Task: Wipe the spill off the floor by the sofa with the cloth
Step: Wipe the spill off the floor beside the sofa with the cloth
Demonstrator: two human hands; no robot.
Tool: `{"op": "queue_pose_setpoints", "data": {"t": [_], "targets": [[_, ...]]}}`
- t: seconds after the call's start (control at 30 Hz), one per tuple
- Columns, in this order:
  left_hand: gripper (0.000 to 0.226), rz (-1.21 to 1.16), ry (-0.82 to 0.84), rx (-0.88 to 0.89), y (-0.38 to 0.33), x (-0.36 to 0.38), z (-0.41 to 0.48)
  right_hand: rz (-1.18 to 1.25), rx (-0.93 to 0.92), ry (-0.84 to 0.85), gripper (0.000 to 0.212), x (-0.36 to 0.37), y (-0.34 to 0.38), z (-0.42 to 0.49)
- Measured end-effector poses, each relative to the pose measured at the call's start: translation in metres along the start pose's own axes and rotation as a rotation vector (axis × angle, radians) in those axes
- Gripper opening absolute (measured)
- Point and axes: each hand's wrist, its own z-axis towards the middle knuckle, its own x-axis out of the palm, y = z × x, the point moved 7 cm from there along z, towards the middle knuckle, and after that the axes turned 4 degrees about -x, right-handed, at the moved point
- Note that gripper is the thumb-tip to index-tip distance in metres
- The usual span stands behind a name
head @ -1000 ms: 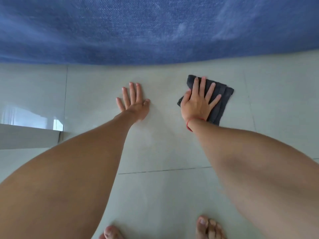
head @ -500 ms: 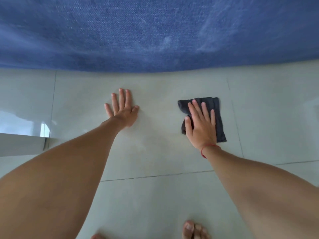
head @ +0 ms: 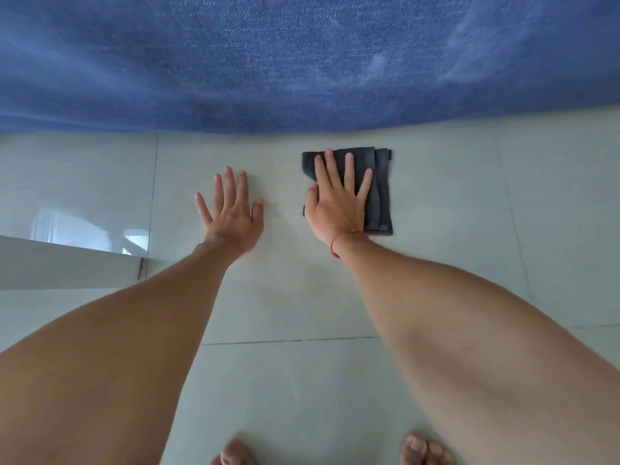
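1. The right hand (head: 339, 204) lies flat with fingers spread on the folded dark grey cloth (head: 380, 193) – pressing it down, not clutching it. The cloth sits on the pale floor tile (head: 453, 203), near the lower edge of the blue sofa (head: 302, 62). With nothing curled round the fabric, a quick stroke could let the palm slide over it and leave the cloth behind.
2. The left hand (head: 231, 213) is open and empty, planted on the tile just beside the cloth as a prop. If that patch is damp, the supporting hand may skid – the glossy tile looks slick.
3. No clear puddle shows; only a faint dull sheen on the tile between and below the hands. Judging what is left is hard, so part of the spill might be missed.
4. The folds at the cloth's right side look loose; pushing sideways could bunch them and smear liquid rather than lift it.
5. A stroke towards the sofa risks pushing moisture into the fabric hem.
6. Bare toes (head: 424, 448) stand behind the wiped area, where a wet film could cause a slip on rising.
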Motion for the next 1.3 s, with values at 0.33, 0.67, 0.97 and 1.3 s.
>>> {"op": "queue_pose_setpoints", "data": {"t": [0.33, 0.67, 0.97, 1.3], "targets": [[0.060, -0.154, 0.114, -0.064, -0.002, 0.037, -0.053, -0.076, -0.325, 0.139, 0.051, 0.005, -0.025, -0.097], [0.060, -0.198, 0.186, -0.093, -0.002, 0.047, -0.050, -0.066, 0.411, -0.049, 0.054, -0.039, -0.158, -0.095], [0.059, -0.240, 0.209, -0.052, 0.002, 0.038, -0.048, -0.011, -0.074, 0.023, 0.056, 0.019, 0.023, -0.120], [0.061, -0.192, 0.085, -0.156, 0.060, 0.045, -0.073, -0.164, 0.095, -0.008, 0.066, -0.018, -0.109, -0.133]]}}
